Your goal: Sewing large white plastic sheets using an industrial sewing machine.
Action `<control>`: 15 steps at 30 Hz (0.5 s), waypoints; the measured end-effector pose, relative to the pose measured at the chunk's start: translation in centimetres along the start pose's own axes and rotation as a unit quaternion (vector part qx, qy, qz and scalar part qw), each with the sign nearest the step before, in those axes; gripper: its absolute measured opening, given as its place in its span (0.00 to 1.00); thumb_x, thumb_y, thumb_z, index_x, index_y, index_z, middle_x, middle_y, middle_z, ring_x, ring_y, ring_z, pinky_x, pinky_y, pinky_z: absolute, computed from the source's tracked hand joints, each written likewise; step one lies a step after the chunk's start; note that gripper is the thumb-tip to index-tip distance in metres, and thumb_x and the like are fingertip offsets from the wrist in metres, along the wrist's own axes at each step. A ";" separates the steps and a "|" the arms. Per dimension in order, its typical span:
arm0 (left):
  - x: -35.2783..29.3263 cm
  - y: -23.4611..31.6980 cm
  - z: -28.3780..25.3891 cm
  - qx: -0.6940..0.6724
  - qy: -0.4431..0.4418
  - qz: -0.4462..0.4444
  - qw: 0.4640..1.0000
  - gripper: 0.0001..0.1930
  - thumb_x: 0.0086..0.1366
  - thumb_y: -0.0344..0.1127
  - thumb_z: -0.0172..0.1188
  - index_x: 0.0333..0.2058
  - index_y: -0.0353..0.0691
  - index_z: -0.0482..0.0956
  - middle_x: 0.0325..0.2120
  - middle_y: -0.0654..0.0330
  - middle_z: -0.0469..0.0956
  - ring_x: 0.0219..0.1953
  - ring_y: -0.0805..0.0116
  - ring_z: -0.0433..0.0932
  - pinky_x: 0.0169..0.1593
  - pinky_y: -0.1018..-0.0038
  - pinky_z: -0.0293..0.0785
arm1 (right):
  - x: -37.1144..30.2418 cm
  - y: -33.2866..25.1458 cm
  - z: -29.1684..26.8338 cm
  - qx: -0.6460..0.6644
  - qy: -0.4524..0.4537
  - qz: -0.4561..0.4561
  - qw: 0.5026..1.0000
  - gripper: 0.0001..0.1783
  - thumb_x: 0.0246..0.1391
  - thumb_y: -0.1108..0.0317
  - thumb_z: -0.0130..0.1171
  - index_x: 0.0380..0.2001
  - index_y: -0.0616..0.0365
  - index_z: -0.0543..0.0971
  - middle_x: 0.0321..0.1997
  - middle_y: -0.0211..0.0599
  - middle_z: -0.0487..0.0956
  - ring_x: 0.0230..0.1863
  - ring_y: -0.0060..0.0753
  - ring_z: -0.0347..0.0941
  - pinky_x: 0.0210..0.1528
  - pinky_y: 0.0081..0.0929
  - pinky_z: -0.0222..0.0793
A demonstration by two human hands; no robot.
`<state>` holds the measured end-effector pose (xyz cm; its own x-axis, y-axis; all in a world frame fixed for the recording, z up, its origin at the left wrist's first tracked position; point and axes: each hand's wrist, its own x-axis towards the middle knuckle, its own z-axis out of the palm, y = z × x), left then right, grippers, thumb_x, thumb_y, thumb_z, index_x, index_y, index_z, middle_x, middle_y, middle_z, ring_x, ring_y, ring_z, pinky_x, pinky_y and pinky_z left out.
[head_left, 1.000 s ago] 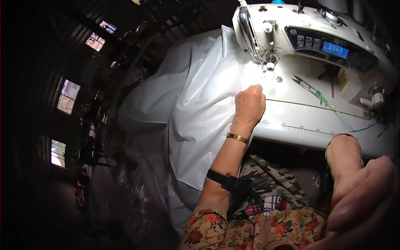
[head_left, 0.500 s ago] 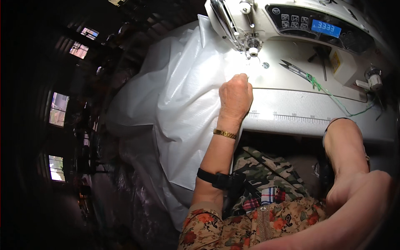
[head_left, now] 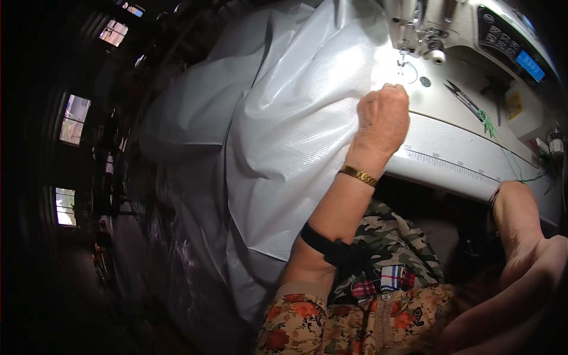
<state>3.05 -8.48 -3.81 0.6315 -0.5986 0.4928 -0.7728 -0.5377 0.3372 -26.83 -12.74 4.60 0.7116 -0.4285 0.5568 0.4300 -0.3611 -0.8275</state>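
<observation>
My left hand (head_left: 384,121) is closed, knuckles up, on the right edge of a white woven plastic sheet (head_left: 296,136). It rests on the machine bed just in front of the needle and presser foot (head_left: 402,64) of a white sewing machine (head_left: 461,29). The sheet lies in broad folds to the left of the hand and hangs down over the front edge. On the right, my bare right arm (head_left: 518,213) bends by the table's front edge. The right hand itself does not show.
Thread snips (head_left: 465,99) with a green cord (head_left: 488,125) lie on the bed right of the needle. A ruler scale (head_left: 452,163) runs along the front edge. The control panel (head_left: 509,38) is at upper right. Small windows (head_left: 75,119) show in the dark room at left.
The whole view has shifted, so the machine now sits farther right and higher. My left hand keeps its place before the needle, still closed on the sheet's edge.
</observation>
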 end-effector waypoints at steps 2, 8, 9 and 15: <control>-0.1 0.0 0.0 0.003 0.002 -0.001 1.000 0.05 0.54 0.23 0.55 0.20 0.32 0.76 0.21 0.48 0.78 0.23 0.51 0.79 0.32 0.61 0.77 | 0.1 0.1 0.2 -0.004 0.003 0.000 1.000 0.06 0.58 0.72 0.52 0.35 0.59 0.77 0.37 0.35 0.82 0.35 0.29 0.80 0.45 0.35 0.76; -0.1 0.5 -0.1 -0.004 -0.040 0.016 0.999 0.06 0.51 0.18 0.55 0.18 0.33 0.76 0.18 0.48 0.78 0.22 0.57 0.81 0.27 0.66 0.78 | -0.1 -0.2 0.1 -0.027 0.013 0.012 0.999 0.06 0.59 0.72 0.51 0.35 0.60 0.77 0.37 0.36 0.82 0.34 0.30 0.80 0.45 0.35 0.76; -0.1 0.5 -0.2 0.000 -0.008 0.033 0.999 0.07 0.51 0.17 0.55 0.18 0.33 0.75 0.17 0.49 0.77 0.20 0.58 0.81 0.25 0.67 0.78 | -0.2 -0.4 0.1 -0.030 0.013 0.011 0.999 0.06 0.59 0.72 0.51 0.35 0.60 0.77 0.37 0.36 0.82 0.34 0.30 0.80 0.45 0.35 0.76; -0.1 0.0 0.6 0.016 0.009 0.030 0.999 0.07 0.53 0.20 0.55 0.17 0.33 0.74 0.15 0.50 0.75 0.17 0.59 0.78 0.24 0.68 0.77 | -0.9 -0.8 1.0 -0.035 0.001 0.028 0.999 0.07 0.59 0.73 0.50 0.34 0.61 0.77 0.36 0.37 0.82 0.34 0.30 0.80 0.45 0.35 0.77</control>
<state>3.07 -8.79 -4.37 0.5822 -0.6204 0.5256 -0.8069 -0.5199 0.2802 -27.31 -11.24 4.69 0.7326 -0.4512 0.5097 0.3492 -0.3936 -0.8504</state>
